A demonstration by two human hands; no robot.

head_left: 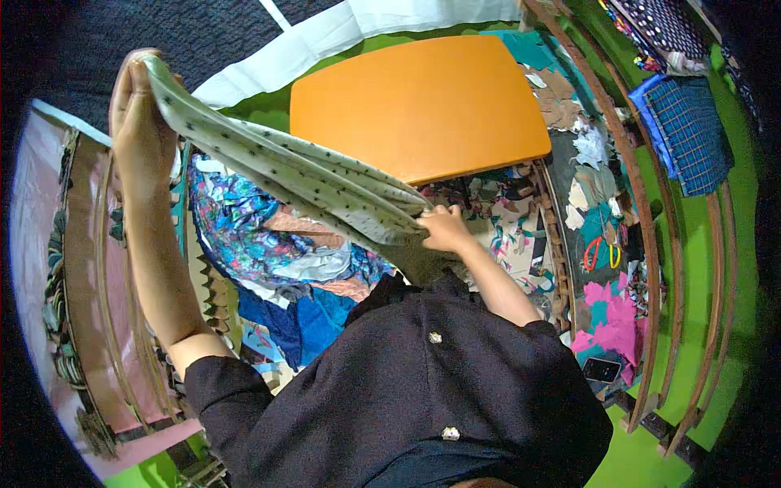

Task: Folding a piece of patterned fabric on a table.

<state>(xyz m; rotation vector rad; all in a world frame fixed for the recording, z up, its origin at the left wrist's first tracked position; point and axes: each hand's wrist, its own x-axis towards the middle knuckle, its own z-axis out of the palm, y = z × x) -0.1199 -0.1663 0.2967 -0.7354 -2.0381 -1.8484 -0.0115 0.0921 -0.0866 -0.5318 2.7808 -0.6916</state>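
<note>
From my distant place, I see through the head camera a pale cloth with small dark stars point(301, 175), stretched in long folds between the two hands. The left hand point(145, 106), raised at the upper left, is closed upon one end. The right hand point(446, 228) is clamped on the other end, near the front of the black shirt point(488, 358). The cloth slopes down toward the right, passing before the near left part of the orange tabletop point(419, 106). Below it lies a blue patterned fabric heap point(232, 215).
</note>
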